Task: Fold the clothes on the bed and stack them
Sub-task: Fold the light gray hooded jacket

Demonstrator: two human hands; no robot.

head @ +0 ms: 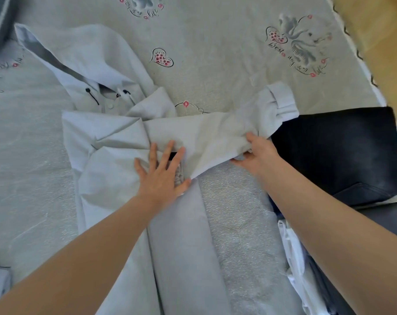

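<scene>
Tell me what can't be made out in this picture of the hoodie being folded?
Head view:
- Hoodie hem: cut off by the bottom edge.
- Small dark tag under the left hand: fingers cover it.
- Pile beside the dark folded garment: right forearm and frame edge hide it.
- Right hand fingertips: tucked under the sleeve.

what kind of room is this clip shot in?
Most likely a home bedroom: a printed bedspread with hearts and script covers the bed, a pale hooded garment lies on it mid-fold, folded dark clothes sit beside it, and wood flooring shows past the edge.
</scene>
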